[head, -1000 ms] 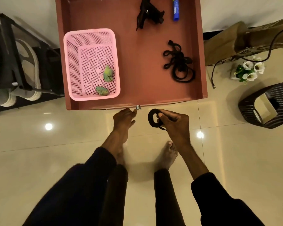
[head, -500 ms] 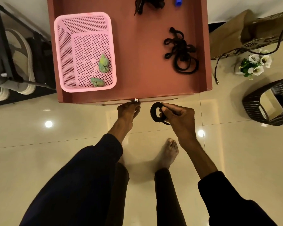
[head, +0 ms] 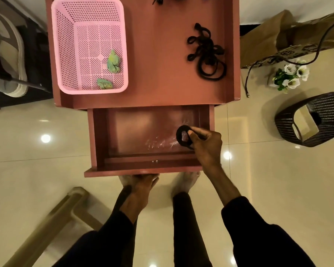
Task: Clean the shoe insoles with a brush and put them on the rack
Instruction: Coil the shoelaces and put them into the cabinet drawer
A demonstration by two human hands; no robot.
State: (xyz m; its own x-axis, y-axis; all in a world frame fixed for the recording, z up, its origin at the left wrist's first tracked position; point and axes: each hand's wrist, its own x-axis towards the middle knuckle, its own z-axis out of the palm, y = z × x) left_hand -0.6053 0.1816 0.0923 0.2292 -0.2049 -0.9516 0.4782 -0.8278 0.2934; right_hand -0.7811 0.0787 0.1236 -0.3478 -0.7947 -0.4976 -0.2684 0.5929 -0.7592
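Black ring [head: 178,136] pinched by fingers of right hand [head: 207,146], left hand [head: 141,183] grip unclear

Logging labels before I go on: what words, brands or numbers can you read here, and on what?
Brown paper bag: dark printed lettering, too blurred and cut off to read.
No text shows on the pink basket, the open drawer, or the black band in the right hand.
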